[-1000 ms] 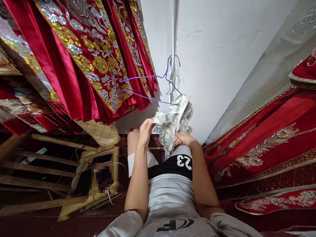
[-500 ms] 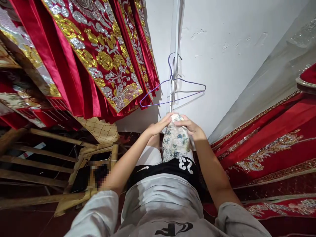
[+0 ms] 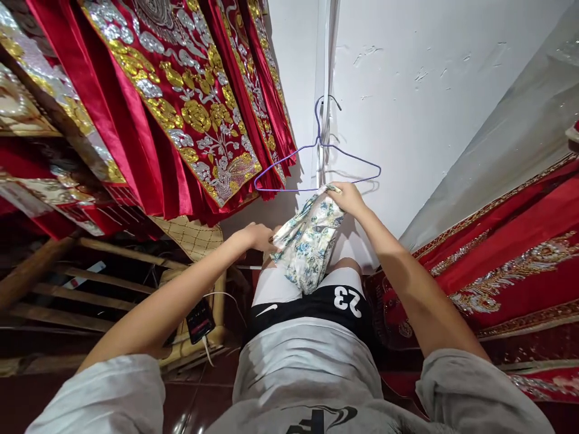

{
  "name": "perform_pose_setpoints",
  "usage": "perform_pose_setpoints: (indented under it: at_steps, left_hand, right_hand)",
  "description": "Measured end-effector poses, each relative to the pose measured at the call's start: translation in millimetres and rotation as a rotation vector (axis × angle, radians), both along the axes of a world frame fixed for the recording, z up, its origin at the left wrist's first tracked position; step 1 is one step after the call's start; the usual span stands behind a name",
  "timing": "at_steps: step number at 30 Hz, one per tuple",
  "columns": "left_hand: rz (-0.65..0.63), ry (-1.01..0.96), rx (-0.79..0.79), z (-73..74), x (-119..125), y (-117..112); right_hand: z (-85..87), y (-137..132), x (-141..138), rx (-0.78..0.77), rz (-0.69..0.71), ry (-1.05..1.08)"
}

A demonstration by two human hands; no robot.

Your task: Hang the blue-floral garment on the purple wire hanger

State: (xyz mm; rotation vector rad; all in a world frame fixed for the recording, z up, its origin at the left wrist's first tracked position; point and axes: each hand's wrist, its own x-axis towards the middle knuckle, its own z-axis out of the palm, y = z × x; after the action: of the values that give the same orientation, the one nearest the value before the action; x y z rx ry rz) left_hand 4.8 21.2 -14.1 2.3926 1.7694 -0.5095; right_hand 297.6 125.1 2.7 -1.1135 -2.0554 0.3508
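A white cloth garment with a blue and green floral print (image 3: 307, 247) hangs bunched between my hands, in front of my thighs; its exact kind does not show. My left hand (image 3: 260, 236) is closed on its left edge. Higher up, my right hand (image 3: 347, 198) pinches its upper right corner, just below a purple wire hanger (image 3: 318, 144). The hanger hooks onto a thin pale pole (image 3: 324, 78) by the wall and carries nothing. Part of its lower bar is hidden behind the cloth and my right hand.
Red garments with gold and silver embroidery (image 3: 199, 114) hang at the left. More red beaded fabric (image 3: 511, 265) is at the right. On a bamboo chair (image 3: 217, 301) at lower left lies a phone (image 3: 199, 320) with a white cable. A white wall (image 3: 420, 108) stands ahead.
My hands have moved apart, the left down and leftward, the right slightly up. The cloth, gathered between both hands before, is now spread wider, its upper corner raised to the hanger's lower bar.
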Motion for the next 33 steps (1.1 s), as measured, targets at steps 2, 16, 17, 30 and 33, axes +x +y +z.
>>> perform_pose_setpoints:
  at_steps: [2, 16, 17, 30, 33]
  left_hand:
    - [0.041, 0.035, 0.064, 8.1, -4, 4]
    - [-0.031, 0.008, 0.565, 61.4, -19, -17]
    - [-0.042, 0.029, 0.585, 61.8, -18, -20]
    - [-0.342, -0.694, 0.686, 88.1, 2, 19]
    - [-0.251, -0.894, 0.761, 81.3, 8, 49]
  right_hand:
    - [2.6, -6, 8, 0.008, -0.023, 0.031]
    - [21.7, -44, 27, 0.042, -0.228, -0.102]
    - [21.6, -45, 26, 0.042, -0.229, -0.112]
    - [20.5, -68, -10, 0.037, -0.08, -0.058]
    - [21.3, -74, -10, 0.043, -0.034, -0.067]
